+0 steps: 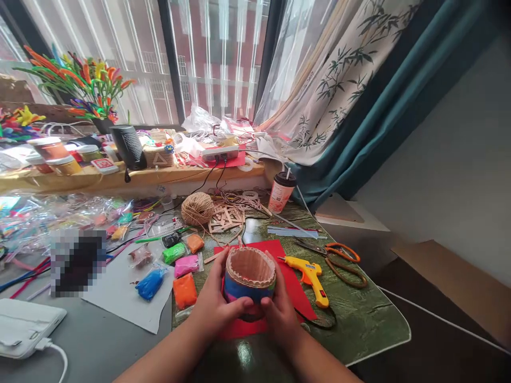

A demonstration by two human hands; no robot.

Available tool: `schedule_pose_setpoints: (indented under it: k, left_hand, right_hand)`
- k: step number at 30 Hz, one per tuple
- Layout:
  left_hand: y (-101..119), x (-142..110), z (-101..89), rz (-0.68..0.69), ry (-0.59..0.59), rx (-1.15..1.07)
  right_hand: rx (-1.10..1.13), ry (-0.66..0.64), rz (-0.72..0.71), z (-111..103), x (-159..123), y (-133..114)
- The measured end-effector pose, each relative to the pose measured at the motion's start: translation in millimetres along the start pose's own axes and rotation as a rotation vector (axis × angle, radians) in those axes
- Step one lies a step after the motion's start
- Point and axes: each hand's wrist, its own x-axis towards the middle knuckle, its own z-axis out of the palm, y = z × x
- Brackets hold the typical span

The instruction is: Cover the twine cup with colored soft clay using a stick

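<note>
Between both hands I hold a small round pot (249, 290) with a brown inside, a wavy rope-like rim and blue, pink and green colour on its outer wall. My left hand (217, 298) wraps its left side, thumb across the front. On the right side my right hand (281, 306) closes round it, its thumb near the other. Beneath lies a sheet of red paper (275, 250). A yellow glue gun (309, 274) rests just right of my right hand, and orange-handled scissors (339, 255) lie beyond it. Packets of coloured clay (186, 290) sit left of my left hand.
A ball of twine (198, 208) and a lattice of wooden sticks (227, 217) lie behind the pot. A lidded paper cup (281, 192) stands at the back right. White paper (123, 287) and a white power bank (27, 327) are at left. The table edge curves at right.
</note>
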Motion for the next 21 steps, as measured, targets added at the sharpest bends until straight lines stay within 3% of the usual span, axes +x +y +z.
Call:
schedule_pose_setpoints:
  k: [2, 8, 12, 17, 21]
  left_hand:
    - [0, -3, 3.8, 0.007, 0.024, -0.009]
    - [-9, 2, -0.9, -0.015, 0.062, -0.011]
    - [-12, 6, -4.1, -0.039, 0.048, -0.219]
    - [-18, 4, -0.1, -0.185, 0.101, -0.447]
    - [-18, 6, -1.4, -0.256, 0.109, -0.49]
  right_hand:
    - [-0.091, 0.059, -0.05, -2, -5, 6]
    - [-0.398, -0.027, -0.116, -8, -18, 14]
    - [-0.233, 0.013, -0.236, -2, -11, 1]
    - [0.065, -0.008, -0.065, 15, -4, -20]
    - [-0.087, 0.088, -0.005, 25, -14, -30]
